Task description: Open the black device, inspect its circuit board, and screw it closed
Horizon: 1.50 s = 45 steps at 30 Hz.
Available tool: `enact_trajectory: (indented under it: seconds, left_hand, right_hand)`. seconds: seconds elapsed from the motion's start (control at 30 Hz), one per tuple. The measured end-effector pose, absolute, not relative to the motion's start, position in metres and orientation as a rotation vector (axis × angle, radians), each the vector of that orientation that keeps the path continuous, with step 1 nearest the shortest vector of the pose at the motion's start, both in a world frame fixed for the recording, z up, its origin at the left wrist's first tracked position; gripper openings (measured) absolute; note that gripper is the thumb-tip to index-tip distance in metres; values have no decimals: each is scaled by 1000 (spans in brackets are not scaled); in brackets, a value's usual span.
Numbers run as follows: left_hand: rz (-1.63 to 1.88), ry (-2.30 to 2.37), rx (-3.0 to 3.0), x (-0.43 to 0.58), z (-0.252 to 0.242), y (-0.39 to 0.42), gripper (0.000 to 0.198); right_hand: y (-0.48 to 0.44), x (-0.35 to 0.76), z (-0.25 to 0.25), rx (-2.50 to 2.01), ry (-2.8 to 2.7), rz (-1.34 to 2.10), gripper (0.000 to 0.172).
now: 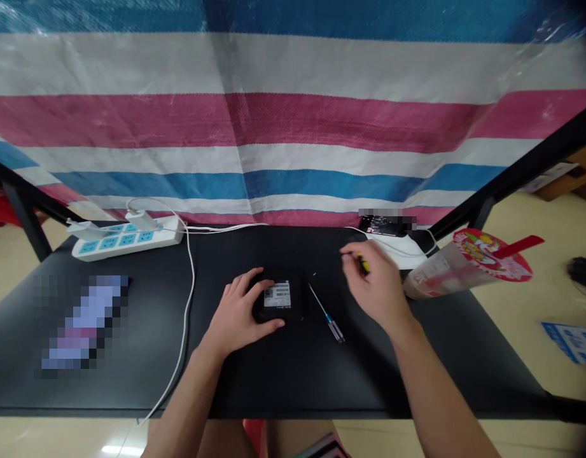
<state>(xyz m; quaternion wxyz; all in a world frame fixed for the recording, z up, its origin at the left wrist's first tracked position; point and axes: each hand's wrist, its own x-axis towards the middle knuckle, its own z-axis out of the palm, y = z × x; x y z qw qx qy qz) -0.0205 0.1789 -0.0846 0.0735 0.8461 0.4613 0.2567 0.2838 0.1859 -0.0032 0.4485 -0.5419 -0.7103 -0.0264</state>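
A small flat black box (296,310) with a white printed label (278,295) lies on the black table. My left hand (240,312) grips it from the left, the thumb along its near edge and the fingers over its far left side. Right of the box lies a screwdriver (333,327) with a clear, dark-striped handle and a thin shaft pointing away from me. My right hand (373,280) is raised beyond it, fingers closed around a small yellow-handled tool (364,262) that is mostly hidden. A tiny pale piece (314,274) rests near the screwdriver's tip.
A white power strip (130,238) with plugs stands at the back left; its white cable (190,286) crosses the table. A blurred-out phone-like object (87,321) lies left. A sealed drink cup (436,280) with a red straw stands right, near a white object (397,250). Striped sheeting (293,121) hangs behind.
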Motion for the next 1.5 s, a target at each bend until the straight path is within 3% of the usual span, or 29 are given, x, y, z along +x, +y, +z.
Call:
enact_trajectory:
  seconds: [0.13, 0.4, 0.77, 1.0, 1.1, 1.33, 1.5]
  left_hand:
    - [771, 1389, 2532, -21, -85, 179, 72]
    - [767, 1390, 2511, -20, -84, 178, 73]
    - [802, 1368, 2468, -21, -83, 178, 99]
    - [830, 1380, 2439, -22, -85, 178, 114]
    - [827, 1373, 2436, -23, -85, 178, 118]
    - [849, 1332, 2427, -24, -87, 179, 112]
    - [859, 1315, 2419, -24, -88, 180, 113]
  right_hand:
    - [192, 276, -11, -1866, -2339, -24, 27]
    - [207, 265, -25, -1887, -2687, -220, 40]
    - [217, 260, -24, -1661, -2953, -381, 25]
    - [211, 251, -11, -1710, -2862, -336, 25]
    - [205, 235, 6, -1731, -2586, -67, 19]
    - [206, 177, 3, -1555, -2088, 1067, 15]
    - [201, 164, -16, -1609, -1884, 1289, 15]
